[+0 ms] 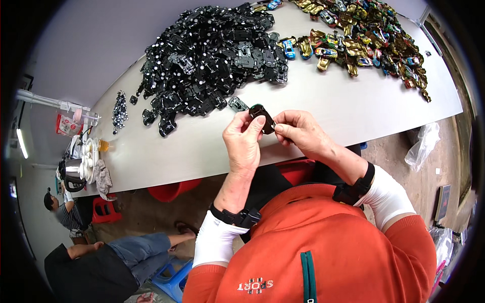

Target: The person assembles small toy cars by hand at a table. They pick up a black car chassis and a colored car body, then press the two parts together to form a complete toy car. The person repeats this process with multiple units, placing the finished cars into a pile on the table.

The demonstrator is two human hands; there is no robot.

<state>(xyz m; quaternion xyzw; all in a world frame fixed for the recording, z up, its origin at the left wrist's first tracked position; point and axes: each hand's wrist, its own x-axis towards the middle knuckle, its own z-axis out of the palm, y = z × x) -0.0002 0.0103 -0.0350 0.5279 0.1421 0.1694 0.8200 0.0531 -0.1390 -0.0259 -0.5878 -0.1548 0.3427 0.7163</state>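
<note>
Head view: small dark chassis [262,119]

Both forearms raised from the lower edge toward twelve o'clock, white sleeves pushed under orange cuffs, a black strap round each wrist. Left hand [244,143] upright, back toward the camera, thumb and forefinger pinched together at its one o'clock side; right hand [301,132] angled in from four o'clock, knuckles up, fingertips [279,129] closed toward ten o'clock. Fingertips of both hands meeting just above centre, wrists bent slightly inward, elbows spread toward five and seven o'clock.
</note>
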